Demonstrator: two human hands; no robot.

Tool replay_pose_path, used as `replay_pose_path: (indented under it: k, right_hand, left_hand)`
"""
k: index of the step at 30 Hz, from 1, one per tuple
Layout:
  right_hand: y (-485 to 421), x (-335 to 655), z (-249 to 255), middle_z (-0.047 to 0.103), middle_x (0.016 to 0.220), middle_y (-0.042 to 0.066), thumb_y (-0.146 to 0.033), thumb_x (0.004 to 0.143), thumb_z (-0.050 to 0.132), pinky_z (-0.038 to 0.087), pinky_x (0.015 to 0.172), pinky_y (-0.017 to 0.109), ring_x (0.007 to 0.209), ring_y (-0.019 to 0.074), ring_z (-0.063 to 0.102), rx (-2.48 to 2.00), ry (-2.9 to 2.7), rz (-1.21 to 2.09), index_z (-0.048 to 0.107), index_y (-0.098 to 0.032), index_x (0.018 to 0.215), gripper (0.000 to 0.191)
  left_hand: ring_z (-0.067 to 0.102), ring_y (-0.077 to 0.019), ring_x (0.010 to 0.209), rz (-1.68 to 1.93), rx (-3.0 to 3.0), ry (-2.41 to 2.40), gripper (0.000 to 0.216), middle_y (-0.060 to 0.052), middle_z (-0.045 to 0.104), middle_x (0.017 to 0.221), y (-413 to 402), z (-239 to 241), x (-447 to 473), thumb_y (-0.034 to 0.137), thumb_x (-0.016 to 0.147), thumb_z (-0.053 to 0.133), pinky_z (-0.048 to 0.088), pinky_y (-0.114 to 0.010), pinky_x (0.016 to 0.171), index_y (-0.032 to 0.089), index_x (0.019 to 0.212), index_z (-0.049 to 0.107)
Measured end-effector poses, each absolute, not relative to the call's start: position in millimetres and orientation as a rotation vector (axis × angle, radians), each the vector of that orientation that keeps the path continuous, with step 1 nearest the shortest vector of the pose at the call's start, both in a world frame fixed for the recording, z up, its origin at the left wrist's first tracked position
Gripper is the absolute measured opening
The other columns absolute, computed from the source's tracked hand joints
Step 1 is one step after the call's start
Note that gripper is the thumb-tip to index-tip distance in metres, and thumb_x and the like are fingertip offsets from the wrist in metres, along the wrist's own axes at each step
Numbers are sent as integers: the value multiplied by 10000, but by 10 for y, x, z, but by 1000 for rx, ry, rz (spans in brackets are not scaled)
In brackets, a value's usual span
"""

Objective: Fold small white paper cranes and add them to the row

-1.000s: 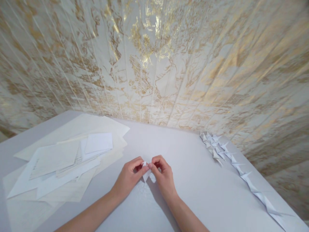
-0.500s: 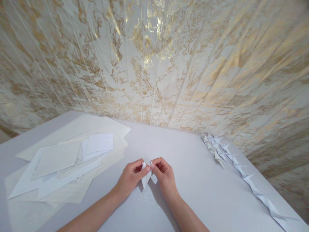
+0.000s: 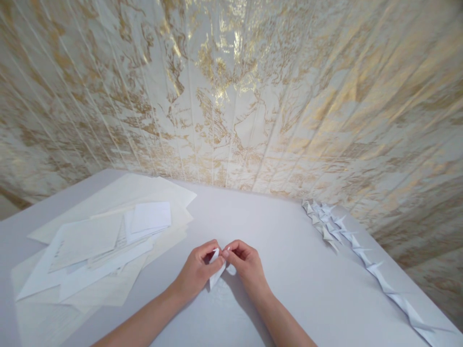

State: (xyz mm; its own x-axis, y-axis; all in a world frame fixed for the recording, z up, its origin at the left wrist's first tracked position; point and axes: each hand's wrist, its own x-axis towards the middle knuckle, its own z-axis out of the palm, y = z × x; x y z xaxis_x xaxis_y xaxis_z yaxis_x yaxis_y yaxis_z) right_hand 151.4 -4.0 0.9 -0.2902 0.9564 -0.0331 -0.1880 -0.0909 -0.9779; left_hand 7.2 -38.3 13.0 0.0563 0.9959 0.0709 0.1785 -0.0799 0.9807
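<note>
A small folded white paper piece (image 3: 217, 273) is pinched between both my hands just above the white table (image 3: 289, 289). My left hand (image 3: 197, 272) grips its left side with thumb and fingers. My right hand (image 3: 246, 265) holds the right side, fingertips meeting the left hand's at the top of the fold. The lower tip of the paper points down toward the table between my wrists.
A loose stack of white and cream paper sheets (image 3: 101, 246) lies at the left. A long chain of folded paper pieces (image 3: 361, 253) runs along the table's right edge. A gold-and-white marbled wall (image 3: 231, 96) stands right behind the table.
Both hands have shifted slightly toward me and lower. The folded piece has been pressed narrower between the fingers and now tilts with its tip to the lower left.
</note>
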Motion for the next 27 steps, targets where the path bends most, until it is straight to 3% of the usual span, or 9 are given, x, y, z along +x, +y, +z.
replay_pose_path:
  k: [16, 20, 27]
  right_hand:
    - [-47, 1532, 40, 594, 533, -4, -504, 641, 819, 387, 546, 262, 520, 119, 481, -960, -1236, 1534, 630, -167, 591, 389]
    - [-48, 1528, 26, 560, 488, -10, -514, 685, 788, 348, 522, 252, 473, 103, 441, -992, -1235, 1526, 614, -154, 562, 418]
    - [157, 1730, 5, 462, 538, -51, -587, 816, 632, 322, 546, 257, 503, 107, 387, -992, -1112, 1367, 504, -201, 605, 458]
  left_hand:
    - [413, -152, 673, 1113, 1562, 1224, 358, 42, 407, 675, -386, 133, 48, 473, 902, 502, 344, -252, 634, 203, 668, 505]
    - [450, -168, 715, 1085, 1605, 1173, 331, 25, 466, 709, -394, 168, 69, 445, 914, 495, 353, -268, 682, 202, 698, 557]
    - [415, -154, 678, 1087, 1540, 1149, 358, 37, 407, 696, -410, 158, 83, 477, 909, 520, 340, -267, 662, 215, 671, 462]
